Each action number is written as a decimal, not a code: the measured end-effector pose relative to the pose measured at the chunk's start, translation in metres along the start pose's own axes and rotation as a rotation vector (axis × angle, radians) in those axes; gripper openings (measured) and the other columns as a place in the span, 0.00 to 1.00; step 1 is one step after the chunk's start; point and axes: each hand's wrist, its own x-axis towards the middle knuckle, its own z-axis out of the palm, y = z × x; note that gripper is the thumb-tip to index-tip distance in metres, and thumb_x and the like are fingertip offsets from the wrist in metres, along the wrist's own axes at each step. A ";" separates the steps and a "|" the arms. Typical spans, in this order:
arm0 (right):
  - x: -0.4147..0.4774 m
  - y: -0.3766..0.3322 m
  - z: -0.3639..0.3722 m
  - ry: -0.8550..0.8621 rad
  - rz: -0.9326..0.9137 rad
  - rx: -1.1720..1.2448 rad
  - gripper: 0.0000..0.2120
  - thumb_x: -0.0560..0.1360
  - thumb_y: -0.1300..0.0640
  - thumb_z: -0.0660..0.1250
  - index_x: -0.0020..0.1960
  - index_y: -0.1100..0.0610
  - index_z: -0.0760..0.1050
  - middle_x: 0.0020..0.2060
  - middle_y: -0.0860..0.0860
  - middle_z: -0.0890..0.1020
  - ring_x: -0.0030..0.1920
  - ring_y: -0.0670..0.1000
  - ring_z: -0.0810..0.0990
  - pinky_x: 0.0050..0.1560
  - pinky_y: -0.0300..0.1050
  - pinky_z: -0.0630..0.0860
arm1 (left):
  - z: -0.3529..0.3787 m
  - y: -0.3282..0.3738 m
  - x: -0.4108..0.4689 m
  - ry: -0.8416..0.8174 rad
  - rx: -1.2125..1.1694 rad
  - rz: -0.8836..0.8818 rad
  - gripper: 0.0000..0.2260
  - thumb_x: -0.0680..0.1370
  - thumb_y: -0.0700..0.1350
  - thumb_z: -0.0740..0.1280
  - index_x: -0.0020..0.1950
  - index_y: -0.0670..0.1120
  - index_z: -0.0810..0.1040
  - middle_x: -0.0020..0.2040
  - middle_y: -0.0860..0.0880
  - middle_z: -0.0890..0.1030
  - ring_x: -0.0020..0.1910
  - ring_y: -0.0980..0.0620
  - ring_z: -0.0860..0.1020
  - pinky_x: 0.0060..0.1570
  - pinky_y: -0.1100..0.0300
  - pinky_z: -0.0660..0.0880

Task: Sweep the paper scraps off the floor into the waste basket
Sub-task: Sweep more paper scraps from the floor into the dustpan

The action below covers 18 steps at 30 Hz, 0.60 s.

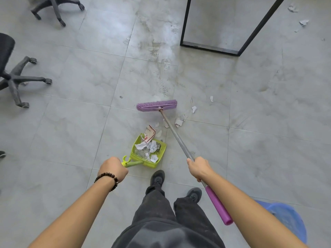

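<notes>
The dustpan handle [134, 163] is being gripped in the left hand [113, 169], fingers curled round it. The broom shaft [176, 136] is being gripped in the right hand [198, 168], fingers wrapped. Loose paper scraps [179, 122] are lying between broom head [157, 105] and dustpan [135, 145], some already inside. Short strokes toward a flat-held lip are being called for. The waste basket [286, 219] is waiting bottom right.

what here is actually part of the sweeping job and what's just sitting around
Part of the job:
- broom, held by the right hand
- green dustpan, held by the left hand
- paper scraps on the floor
- blue basket

Just there:
- nearer office chair
- farther office chair
- black frame
</notes>
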 end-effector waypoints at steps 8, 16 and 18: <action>0.022 -0.004 0.026 -0.050 -0.065 -0.211 0.19 0.81 0.55 0.48 0.71 0.53 0.63 0.53 0.60 0.75 0.46 0.62 0.78 0.43 0.49 0.79 | 0.003 -0.006 -0.001 0.026 0.004 0.004 0.06 0.72 0.41 0.66 0.34 0.44 0.75 0.29 0.47 0.75 0.28 0.48 0.72 0.25 0.63 0.64; -0.029 0.065 0.012 -0.205 -0.031 0.058 0.25 0.80 0.53 0.53 0.77 0.48 0.60 0.39 0.51 0.75 0.31 0.51 0.74 0.27 0.41 0.72 | 0.001 0.000 0.002 0.021 0.011 0.016 0.06 0.71 0.40 0.66 0.34 0.44 0.75 0.29 0.47 0.75 0.29 0.47 0.73 0.25 0.63 0.64; -0.039 0.071 0.006 -0.180 -0.023 0.142 0.25 0.81 0.53 0.53 0.77 0.47 0.59 0.37 0.52 0.76 0.26 0.50 0.73 0.21 0.39 0.70 | 0.001 -0.001 0.003 0.018 0.020 0.030 0.05 0.71 0.40 0.66 0.36 0.43 0.77 0.29 0.47 0.76 0.29 0.47 0.74 0.25 0.63 0.64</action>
